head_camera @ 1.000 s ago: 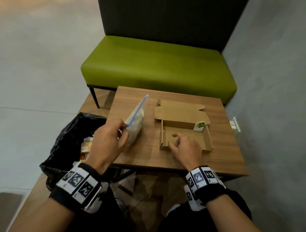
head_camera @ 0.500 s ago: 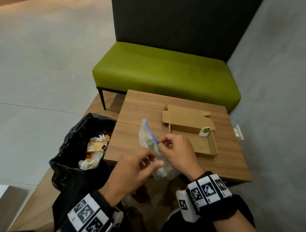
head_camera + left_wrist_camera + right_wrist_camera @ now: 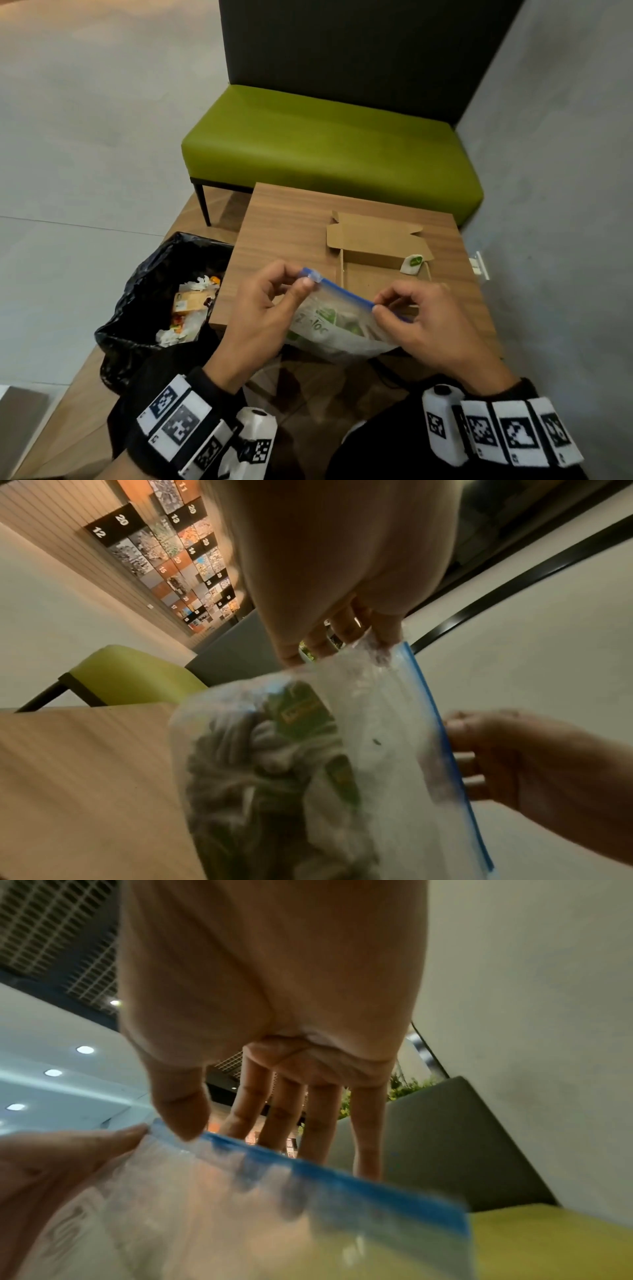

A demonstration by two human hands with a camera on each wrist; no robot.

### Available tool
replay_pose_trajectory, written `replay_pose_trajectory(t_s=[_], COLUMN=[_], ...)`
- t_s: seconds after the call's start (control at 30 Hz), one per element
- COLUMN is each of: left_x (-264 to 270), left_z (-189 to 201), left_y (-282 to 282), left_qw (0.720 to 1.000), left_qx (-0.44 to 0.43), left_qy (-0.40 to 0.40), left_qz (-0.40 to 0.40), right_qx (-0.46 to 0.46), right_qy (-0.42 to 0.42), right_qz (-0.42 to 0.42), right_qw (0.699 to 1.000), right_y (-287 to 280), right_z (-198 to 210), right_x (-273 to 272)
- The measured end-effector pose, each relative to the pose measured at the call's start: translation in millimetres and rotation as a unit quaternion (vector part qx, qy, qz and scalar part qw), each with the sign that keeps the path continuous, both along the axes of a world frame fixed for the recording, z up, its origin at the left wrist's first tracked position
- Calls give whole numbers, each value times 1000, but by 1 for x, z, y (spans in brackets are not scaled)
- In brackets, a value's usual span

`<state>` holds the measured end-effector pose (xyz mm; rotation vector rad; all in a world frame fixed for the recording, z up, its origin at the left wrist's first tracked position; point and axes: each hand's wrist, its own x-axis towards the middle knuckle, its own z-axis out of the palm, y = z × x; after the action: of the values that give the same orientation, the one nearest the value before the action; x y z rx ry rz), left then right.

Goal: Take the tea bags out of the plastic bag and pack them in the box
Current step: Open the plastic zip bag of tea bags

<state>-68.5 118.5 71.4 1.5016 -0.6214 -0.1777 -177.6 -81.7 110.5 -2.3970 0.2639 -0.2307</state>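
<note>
Head view: plastic bag (image 3: 337, 327) w/ tea bags (image 3: 274, 750) inside is held up over the tabletop's (image 3: 274, 219) near edge, blue zip strip on top. Left hand (image 3: 263, 308) pinches the strip's 10 o'clock end, right hand (image 3: 424, 325) pinches its 4 o'clock end, probably to pull it open. Box (image 3: 376, 263) lies open at 12 o'clock, one tea bag (image 3: 412, 264) on its rim.

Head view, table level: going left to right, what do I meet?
Black bin bag → left hand → plastic bag → right hand; behind these, the box with one tea bag.
</note>
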Motion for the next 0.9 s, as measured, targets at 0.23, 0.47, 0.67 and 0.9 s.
replay_pose_trajectory(t_s=[0.23,0.47,0.67,0.9], left_x=[-12,-12,10,10], left_z=[2,8,16,9], left_y=[-11,-6,7,4], left_qw=[999,1000,990,996], left_qx=[8,18,-36,-21], left_qy=[-14,-13,33,22], left_qz=[-37,-13,134,82], right_qx=[21,-44,-99,-94], right_qy=[-138,-161,-84,37], right_qz=[57,58,23,25], right_qw=[989,984,991,995], right_y=[39,39,7,-16], right_z=[5,3,-3,-8], right_x=[20,18,-11,-41])
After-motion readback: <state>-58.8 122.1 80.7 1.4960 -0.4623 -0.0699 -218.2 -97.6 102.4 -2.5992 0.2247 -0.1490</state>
